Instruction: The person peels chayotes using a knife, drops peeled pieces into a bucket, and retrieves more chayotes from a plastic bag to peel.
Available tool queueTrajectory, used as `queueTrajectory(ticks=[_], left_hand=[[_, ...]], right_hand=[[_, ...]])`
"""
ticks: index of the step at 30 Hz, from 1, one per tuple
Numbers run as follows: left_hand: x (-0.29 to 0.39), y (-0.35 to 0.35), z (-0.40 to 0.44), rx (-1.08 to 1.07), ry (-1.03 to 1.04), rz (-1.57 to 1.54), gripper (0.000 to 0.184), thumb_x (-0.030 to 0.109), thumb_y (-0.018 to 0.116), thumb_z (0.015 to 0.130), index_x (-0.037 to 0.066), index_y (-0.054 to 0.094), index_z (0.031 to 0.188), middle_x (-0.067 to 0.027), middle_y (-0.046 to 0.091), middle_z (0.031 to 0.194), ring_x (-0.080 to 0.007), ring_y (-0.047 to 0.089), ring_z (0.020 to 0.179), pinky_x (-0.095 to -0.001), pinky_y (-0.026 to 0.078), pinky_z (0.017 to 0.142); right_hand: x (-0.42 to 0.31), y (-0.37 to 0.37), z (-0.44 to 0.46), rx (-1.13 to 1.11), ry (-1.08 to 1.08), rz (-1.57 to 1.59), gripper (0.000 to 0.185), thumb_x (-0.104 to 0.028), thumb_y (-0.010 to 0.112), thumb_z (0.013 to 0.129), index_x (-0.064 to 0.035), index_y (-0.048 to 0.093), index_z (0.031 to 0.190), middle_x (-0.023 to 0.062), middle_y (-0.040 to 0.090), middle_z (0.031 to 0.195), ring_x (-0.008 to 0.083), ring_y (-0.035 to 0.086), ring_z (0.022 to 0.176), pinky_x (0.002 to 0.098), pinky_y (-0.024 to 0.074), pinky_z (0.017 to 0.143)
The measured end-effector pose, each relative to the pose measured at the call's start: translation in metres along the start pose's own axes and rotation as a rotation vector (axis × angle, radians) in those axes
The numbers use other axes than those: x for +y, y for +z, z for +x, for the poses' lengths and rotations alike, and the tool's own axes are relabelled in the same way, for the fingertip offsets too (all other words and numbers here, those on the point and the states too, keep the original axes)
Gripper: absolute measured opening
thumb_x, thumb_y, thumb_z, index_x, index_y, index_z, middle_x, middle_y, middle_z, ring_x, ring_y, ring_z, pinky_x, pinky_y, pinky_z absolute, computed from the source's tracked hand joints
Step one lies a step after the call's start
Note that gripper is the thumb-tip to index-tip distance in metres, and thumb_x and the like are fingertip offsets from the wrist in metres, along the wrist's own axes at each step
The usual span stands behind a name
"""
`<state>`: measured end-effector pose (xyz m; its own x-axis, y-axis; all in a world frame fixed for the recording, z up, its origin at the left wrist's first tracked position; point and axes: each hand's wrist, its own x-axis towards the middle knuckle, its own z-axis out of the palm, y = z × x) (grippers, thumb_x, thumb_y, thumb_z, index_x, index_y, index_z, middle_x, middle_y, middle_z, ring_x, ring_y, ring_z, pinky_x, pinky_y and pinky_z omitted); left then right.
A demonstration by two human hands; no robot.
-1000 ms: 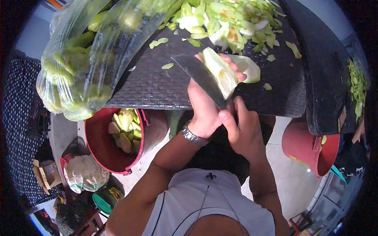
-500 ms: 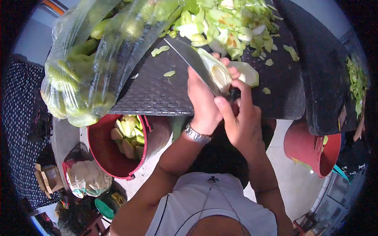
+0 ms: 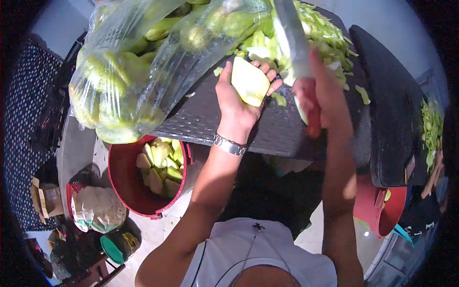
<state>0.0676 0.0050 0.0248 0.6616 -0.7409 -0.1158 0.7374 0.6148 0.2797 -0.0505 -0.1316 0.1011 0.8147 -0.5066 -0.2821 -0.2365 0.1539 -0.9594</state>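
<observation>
Bright light falls on the dark woven table (image 3: 198,117) and pale floor (image 3: 313,234)

Dark dotted cloth (image 3: 27,129) at left edge, cardboard box (image 3: 49,200) beside it, pale sack (image 3: 99,208), green tub (image 3: 112,248) near the sack, pale floor (image 3: 311,235).

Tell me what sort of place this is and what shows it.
Probably a food-preparation spot, though whether home or business I cannot tell: a clear bag of green produce and a heap of peelings on the dark table, with pale-green pieces in a red bucket.
</observation>
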Motion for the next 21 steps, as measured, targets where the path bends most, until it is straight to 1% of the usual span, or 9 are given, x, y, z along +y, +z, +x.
queueTrajectory(ticks=[2,4,6,9,13,15,18,19,21], left_hand=[[0.007,-0.004,-0.006,-0.073,-0.041,-0.049,0.051,0.045,0.041,0.105,-0.002,0.059,0.117,-0.02,0.067,0.113,-0.0394,0.066,0.1,-0.0588,0.052,0.096],[0.013,-0.004,-0.012,-0.071,-0.084,0.005,0.051,0.046,0.047,0.102,-0.001,0.06,0.117,-0.0182,0.069,0.108,-0.0357,0.067,0.097,-0.0537,0.055,0.091],[0.02,-0.006,-0.019,-0.061,-0.099,0.089,0.052,0.046,0.05,0.101,-0.001,0.061,0.118,-0.0175,0.069,0.107,-0.0344,0.068,0.096,-0.051,0.056,0.089],[0.021,-0.006,-0.026,-0.028,-0.067,0.129,0.052,0.046,0.052,0.1,-0.001,0.062,0.119,-0.0172,0.07,0.107,-0.0335,0.069,0.095,-0.0479,0.057,0.085],[0.013,-0.002,-0.022,0.002,-0.021,0.103,0.053,0.05,0.047,0.101,0.0,0.061,0.111,-0.0158,0.069,0.101,-0.0322,0.069,0.089,-0.0476,0.058,0.079],[0.01,-0.003,-0.018,0.009,0.048,0.055,0.054,0.051,0.046,0.102,0.001,0.062,0.111,-0.0164,0.069,0.101,-0.033,0.069,0.09,-0.0489,0.058,0.08],[0.004,0.0,-0.012,0.035,0.143,0.014,0.057,0.055,0.041,0.102,0.002,0.062,0.111,-0.0173,0.069,0.101,-0.0343,0.068,0.091,-0.0516,0.057,0.083],[0.004,-0.002,-0.011,-0.013,0.148,0.0,0.057,0.055,0.04,0.103,0.003,0.062,0.11,-0.0172,0.069,0.101,-0.0346,0.067,0.09,-0.0517,0.057,0.083],[0.003,-0.003,-0.009,-0.047,0.15,-0.001,0.056,0.054,0.039,0.103,0.003,0.062,0.109,-0.0168,0.068,0.1,-0.0354,0.067,0.088,-0.0515,0.057,0.082]], right_hand=[[0.023,-0.021,0.046,0.222,-0.535,-0.467,0.052,-0.058,0.057,0.099,-0.0083,0.061,0.114,0.0031,0.056,0.063,0.0122,0.052,0.046,0.029,0.0433,0.044],[0.012,-0.012,0.044,0.324,-0.604,-0.586,0.048,-0.054,0.059,0.099,-0.0108,0.06,0.12,0.0043,0.058,0.067,0.0126,0.052,0.049,0.0299,0.0452,0.048],[-0.001,-0.003,0.027,0.274,-0.186,-0.355,0.042,-0.047,0.059,0.101,-0.0135,0.06,0.127,0.0051,0.058,0.069,0.0129,0.053,0.053,0.0311,0.0473,0.053],[0.008,-0.002,0.021,0.222,-0.165,-0.391,0.043,-0.039,0.054,0.104,-0.0124,0.057,0.138,0.0054,0.06,0.072,0.013,0.051,0.054,0.0317,0.0469,0.055],[0.032,0.003,0.002,0.098,-0.39,-0.421,0.044,-0.032,0.055,0.105,-0.0119,0.056,0.145,0.0001,0.053,0.067,0.0056,0.046,0.054,0.0238,0.0389,0.052],[0.037,0.016,-0.035,0.094,-0.385,-0.507,0.042,-0.026,0.055,0.105,-0.0111,0.058,0.144,-0.0006,0.052,0.069,0.0066,0.048,0.058,0.0242,0.0411,0.057],[0.051,0.025,-0.096,-0.036,-0.416,-0.56,0.04,-0.016,0.058,0.102,-0.0088,0.059,0.142,0.014,0.07,0.093,0.02,0.067,0.082,0.0335,0.052,0.076],[0.059,0.025,-0.107,-0.097,-0.442,-0.533,0.042,-0.016,0.061,0.101,-0.0089,0.058,0.142,0.0227,0.073,0.107,0.0298,0.075,0.094,0.0398,0.0551,0.082],[0.07,0.025,-0.123,-0.075,-0.419,-0.536,0.042,-0.015,0.061,0.101,-0.0105,0.059,0.142,0.0229,0.073,0.103,0.0316,0.074,0.092,0.0394,0.0553,0.081]])
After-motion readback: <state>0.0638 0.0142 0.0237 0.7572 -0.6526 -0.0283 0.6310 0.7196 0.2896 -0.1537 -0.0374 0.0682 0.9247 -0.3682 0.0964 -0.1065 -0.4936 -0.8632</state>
